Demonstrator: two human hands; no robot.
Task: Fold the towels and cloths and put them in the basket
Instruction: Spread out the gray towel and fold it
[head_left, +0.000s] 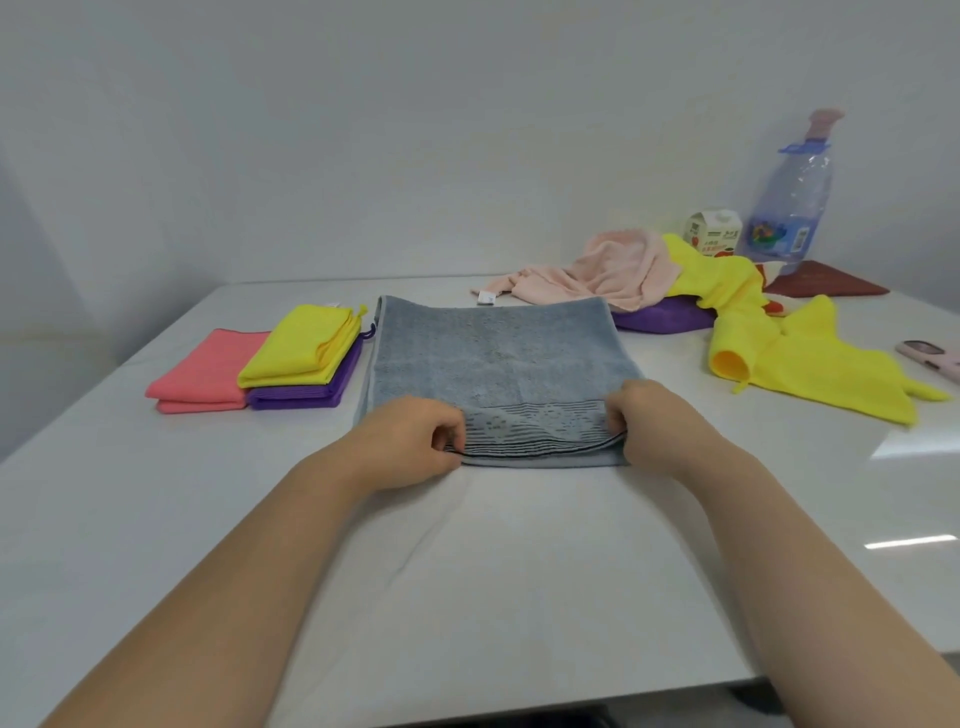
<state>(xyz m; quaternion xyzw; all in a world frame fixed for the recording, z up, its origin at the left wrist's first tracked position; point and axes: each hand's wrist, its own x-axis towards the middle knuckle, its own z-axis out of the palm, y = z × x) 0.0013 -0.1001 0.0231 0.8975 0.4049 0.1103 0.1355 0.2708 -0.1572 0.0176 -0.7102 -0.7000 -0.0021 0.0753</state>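
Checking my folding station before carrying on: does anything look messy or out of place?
Only the far-right heap: a pink towel and a yellow cloth lie crumpled over a purple cloth. The folded stack at left looks neat.

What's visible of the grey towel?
The grey towel is blue-grey terry by its look, with a woven patterned band and dark stripes by its near edge. It lies flat on the white table, apparently folded double, its length running away from the camera. The left hand and right hand each pinch a near corner, raising the top layer slightly.
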